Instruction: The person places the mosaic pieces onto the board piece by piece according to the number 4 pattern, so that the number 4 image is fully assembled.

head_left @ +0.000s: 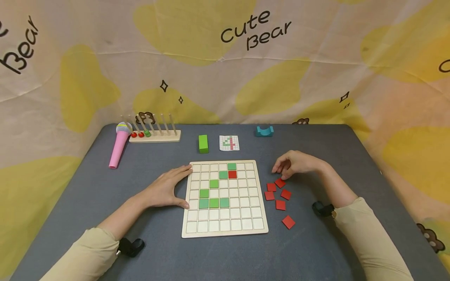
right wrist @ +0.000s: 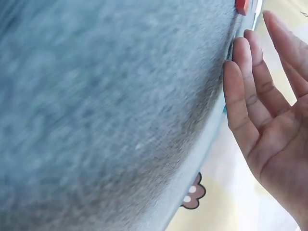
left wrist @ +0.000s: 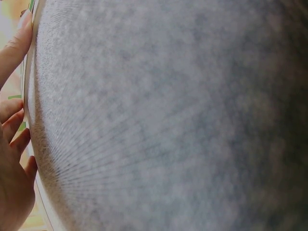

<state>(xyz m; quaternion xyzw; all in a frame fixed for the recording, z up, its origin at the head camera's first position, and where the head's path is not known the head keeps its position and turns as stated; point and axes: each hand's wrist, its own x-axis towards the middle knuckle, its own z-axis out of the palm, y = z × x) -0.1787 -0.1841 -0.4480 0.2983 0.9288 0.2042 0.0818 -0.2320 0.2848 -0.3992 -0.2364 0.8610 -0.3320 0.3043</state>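
A square wooden grid board (head_left: 225,235) lies on the grey table, with several green tiles (head_left: 213,183) and one red tile (head_left: 232,174) in its cells. My left hand (head_left: 164,188) rests at the board's left edge, thumb and fingers spread along the rim; its fingers (left wrist: 13,126) also show at the left wrist view's side. To the right of the board lie several loose red tiles (head_left: 280,205). My right hand (head_left: 297,162) is over the farthest of them, thumb tip close to that tile. In the right wrist view its fingers are loosely bent, with nothing seen between them.
Behind the board stand a green block (head_left: 203,144), a printed pattern card (head_left: 229,143) and a teal curved block (head_left: 264,131). At the far left are a pink toy microphone (head_left: 119,146) and a wooden peg rack (head_left: 154,138) with beads. A patterned cloth hangs behind.
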